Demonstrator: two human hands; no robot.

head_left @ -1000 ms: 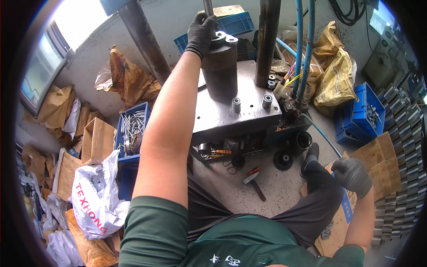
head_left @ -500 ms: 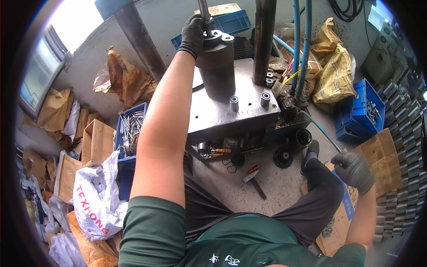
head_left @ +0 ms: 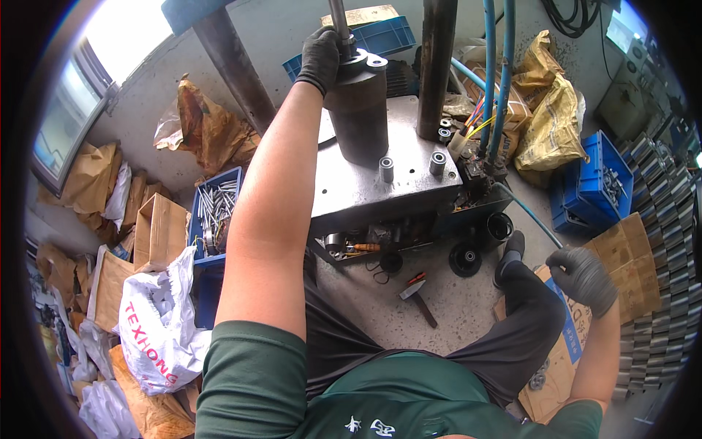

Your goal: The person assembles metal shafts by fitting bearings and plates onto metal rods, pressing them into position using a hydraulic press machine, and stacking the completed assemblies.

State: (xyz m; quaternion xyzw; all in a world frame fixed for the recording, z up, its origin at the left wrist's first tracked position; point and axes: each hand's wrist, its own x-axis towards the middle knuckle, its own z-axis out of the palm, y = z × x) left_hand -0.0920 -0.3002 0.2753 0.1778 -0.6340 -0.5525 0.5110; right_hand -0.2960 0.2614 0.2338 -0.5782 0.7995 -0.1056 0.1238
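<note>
My left hand (head_left: 320, 60), in a dark glove, is closed at the top of a dark steel cylinder (head_left: 358, 121). Its fingers wrap a small metal bushing (head_left: 352, 45) under an upright steel rod (head_left: 338, 16); the fingertips are partly hidden. Another bushing (head_left: 376, 63) rests on the cylinder's rim, beside that hand. The cylinder stands on the steel press table (head_left: 340, 179), where two bushings (head_left: 386, 169) (head_left: 437, 162) also stand. Off to the right, my gloved right hand (head_left: 585, 279) is closed around the end of a thin green lever (head_left: 530, 212) that runs to the press.
A hammer (head_left: 420, 304) lies on the floor near black round parts (head_left: 465, 260). Blue crates of metal parts stand left (head_left: 215, 208) and right (head_left: 604, 179). Blue hoses (head_left: 504, 80) rise by a dark post (head_left: 436, 73). Stacked metal tubes (head_left: 658, 293) line the right side.
</note>
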